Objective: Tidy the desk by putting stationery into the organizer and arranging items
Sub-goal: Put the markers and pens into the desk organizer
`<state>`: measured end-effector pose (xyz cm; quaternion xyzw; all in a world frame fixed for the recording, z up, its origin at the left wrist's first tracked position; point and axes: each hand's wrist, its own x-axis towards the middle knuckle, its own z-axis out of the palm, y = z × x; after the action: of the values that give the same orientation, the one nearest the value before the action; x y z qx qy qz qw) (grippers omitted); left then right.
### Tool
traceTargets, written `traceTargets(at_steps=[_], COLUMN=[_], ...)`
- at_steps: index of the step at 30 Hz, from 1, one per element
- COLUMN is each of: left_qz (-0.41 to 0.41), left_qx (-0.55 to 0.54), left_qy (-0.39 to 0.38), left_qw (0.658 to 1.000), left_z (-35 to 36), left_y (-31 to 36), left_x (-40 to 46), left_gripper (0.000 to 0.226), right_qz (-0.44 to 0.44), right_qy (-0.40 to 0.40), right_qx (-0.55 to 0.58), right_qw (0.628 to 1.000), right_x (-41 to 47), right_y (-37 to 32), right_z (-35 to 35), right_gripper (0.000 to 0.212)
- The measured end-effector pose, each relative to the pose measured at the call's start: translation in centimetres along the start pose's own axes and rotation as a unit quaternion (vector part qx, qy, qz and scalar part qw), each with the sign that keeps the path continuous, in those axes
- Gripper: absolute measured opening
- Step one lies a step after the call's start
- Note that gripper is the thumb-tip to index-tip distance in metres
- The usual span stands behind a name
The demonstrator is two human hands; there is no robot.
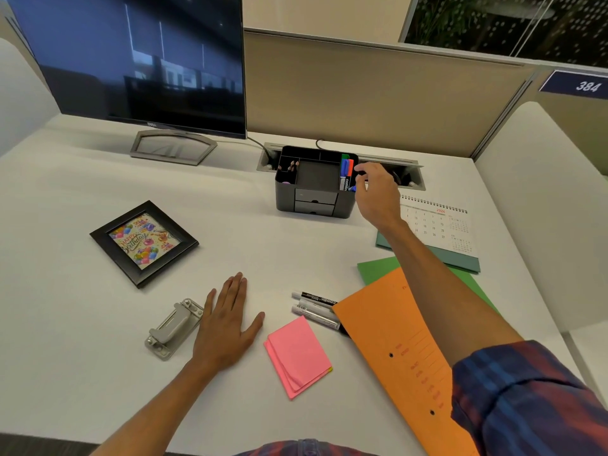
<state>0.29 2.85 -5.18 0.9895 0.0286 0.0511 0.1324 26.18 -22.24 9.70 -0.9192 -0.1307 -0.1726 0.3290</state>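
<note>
Risk of tipping is judged: a marker is pinched by the right hand at the organizer, upper centre; left hand is laid flat, fingers straight.

the surface looks smooth and matt, the organizer dark plastic, the hole punch grey metal.

One organizer, three loose markers, one photo frame, two folders, one calendar, one hole punch.
</note>
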Motion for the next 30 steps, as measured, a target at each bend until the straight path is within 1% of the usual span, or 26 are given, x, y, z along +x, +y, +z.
traceTargets(at_steps=[5,8,10,14,16,19,21,25,30], left_qz=[0.000,-0.001,-0.001,-0.002,-0.003,-0.003,-0.004,-0.003,-0.003], left_qx=[0.002,0.007,0.006,0.010,0.011,0.013,0.014,0.014,0.016], left_qy=[0.001,0.001,0.002,-0.001,-0.002,-0.005,-0.005,-0.004,-0.005], left_qw=[1.000,1.000,1.000,1.000,1.000,1.000,1.000,1.000,1.000], left_z=[0.0,0.0,0.0,0.0,0.0,0.1,0.1,0.1,0.1], left_y=[0.0,0.0,0.0,-0.1,-0.1,-0.1,-0.2,-0.1,-0.2], left_x=[0.0,0.0,0.0,0.0,0.1,0.0,0.0,0.0,0.0], left_gripper=[0.078,0.078,0.079,0.078,0.078,0.078,0.078,0.077,0.078], right_qz=[0.005,0.008,0.000,-0.010,-0.012,-0.029,-0.047,-0.060,-0.044], right_qy=[-0.033,-0.089,-0.134,-0.193,-0.238,-0.315,-0.349,-0.393,-0.417], right_qx=[-0.006,0.002,-0.017,-0.059,-0.062,-0.086,-0.110,-0.122,-0.120], right_qw=[0.999,0.996,0.991,0.979,0.969,0.945,0.929,0.910,0.900], right_x=[-1.8,-3.7,-5.2,-8.2,-9.4,-11.0,-12.1,-13.8,-14.6], right_y=[0.4,0.5,0.7,1.3,1.4,1.2,0.9,0.1,-0.3], right_z=[0.1,0.2,0.3,0.5,0.5,0.3,0.4,0.3,0.1], right_gripper=[0.026,0.024,0.025,0.026,0.024,0.021,0.018,0.016,0.019])
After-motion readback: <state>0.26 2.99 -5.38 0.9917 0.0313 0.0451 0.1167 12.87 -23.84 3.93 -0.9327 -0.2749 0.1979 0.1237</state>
